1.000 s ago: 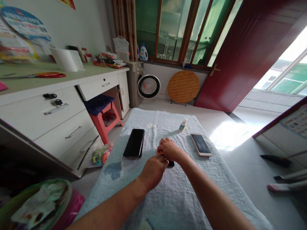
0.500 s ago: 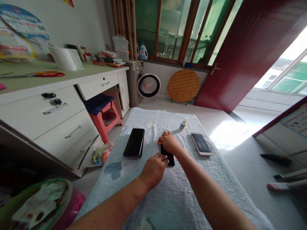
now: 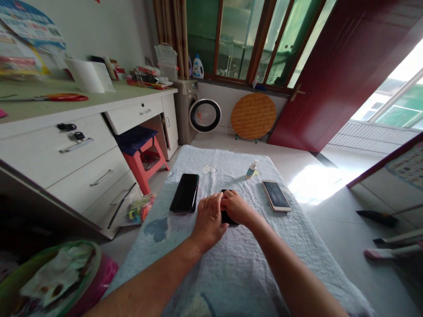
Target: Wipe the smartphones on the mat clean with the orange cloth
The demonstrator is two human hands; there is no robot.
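A small black phone (image 3: pixel 226 216) lies in the middle of a pale blue quilted cloth (image 3: pixel 238 268). Both hands rest on it. My left hand (image 3: pixel 208 219) lies over its left side with fingers curled against the edge. My right hand (image 3: pixel 236 207) covers its right side, fingers bent down onto it. Most of the phone is hidden under the hands. A larger black phone (image 3: pixel 185 198) lies flat to the left. A gold-edged phone (image 3: pixel 276 195) lies flat to the right. A small dropper bottle (image 3: pixel 251 170) stands beyond the hands.
A white desk with drawers (image 3: pixel 76 149) runs along the left, with a red stool (image 3: pixel 143 160) under it. A basin with crumpled wrappers (image 3: pixel 53 281) sits at the lower left. A washing machine (image 3: pixel 198 115) and a round wooden board (image 3: pixel 253 116) stand by the far wall.
My left hand has moved forward from the phone's near end up along its left side. My right hand has drawn back from the far end onto the phone's middle.
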